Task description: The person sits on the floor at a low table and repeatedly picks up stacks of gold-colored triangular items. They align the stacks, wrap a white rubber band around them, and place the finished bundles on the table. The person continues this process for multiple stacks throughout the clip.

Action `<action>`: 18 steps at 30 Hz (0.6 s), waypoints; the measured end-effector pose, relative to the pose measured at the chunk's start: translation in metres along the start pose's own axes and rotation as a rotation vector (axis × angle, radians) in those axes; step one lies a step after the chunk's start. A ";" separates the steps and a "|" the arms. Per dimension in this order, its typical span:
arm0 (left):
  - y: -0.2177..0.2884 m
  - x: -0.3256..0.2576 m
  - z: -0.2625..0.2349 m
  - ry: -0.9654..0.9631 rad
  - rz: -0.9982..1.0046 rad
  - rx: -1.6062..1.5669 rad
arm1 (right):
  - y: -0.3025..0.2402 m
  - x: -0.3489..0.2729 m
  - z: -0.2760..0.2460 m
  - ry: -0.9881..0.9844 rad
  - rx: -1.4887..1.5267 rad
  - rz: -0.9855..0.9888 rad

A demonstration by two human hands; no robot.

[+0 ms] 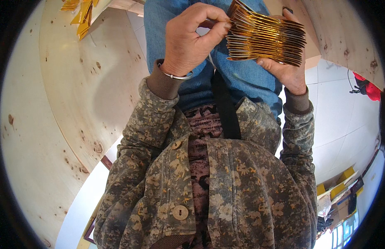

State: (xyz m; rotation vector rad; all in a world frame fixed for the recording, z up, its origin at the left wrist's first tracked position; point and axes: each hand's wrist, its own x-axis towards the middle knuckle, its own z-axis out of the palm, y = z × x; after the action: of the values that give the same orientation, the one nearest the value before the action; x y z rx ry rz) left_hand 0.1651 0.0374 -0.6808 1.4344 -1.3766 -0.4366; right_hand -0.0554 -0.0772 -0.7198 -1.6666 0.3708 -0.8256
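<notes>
A thick stack of thin gold foil pieces (pixel 265 37) is held up over my lap, narrowed at its middle and fanned at both ends. My right hand (pixel 286 74) supports it from the right and beneath, thumb at the lower edge and fingers behind, partly hidden. At the stack's left edge, the thumb and forefinger of my left hand (pixel 194 39) are pinched together. Whatever lies between those fingertips is too small to make out. A thin pale strand (pixel 211 61) shows below the left hand, in front of my jeans.
To the left spreads a pale wooden tabletop (pixel 76 83), with more gold pieces (pixel 84 18) at its far edge. Another wooden surface (pixel 346 37) stands at the upper right, near a brown cardboard box (pixel 313 45). A red and black item (pixel 369 88) lies far right.
</notes>
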 end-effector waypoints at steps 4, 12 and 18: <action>-0.001 -0.002 0.000 -0.014 -0.018 -0.028 | 0.000 0.000 -0.001 0.001 -0.013 0.011; 0.000 -0.002 0.004 -0.001 0.038 0.005 | -0.003 0.001 -0.001 0.006 -0.065 0.007; -0.006 -0.004 0.003 0.020 0.064 -0.024 | -0.004 0.001 -0.001 0.018 -0.027 0.028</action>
State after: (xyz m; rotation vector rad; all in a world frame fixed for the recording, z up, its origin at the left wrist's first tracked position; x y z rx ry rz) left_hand 0.1639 0.0384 -0.6883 1.3682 -1.3925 -0.3950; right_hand -0.0560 -0.0776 -0.7154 -1.6760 0.4191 -0.8185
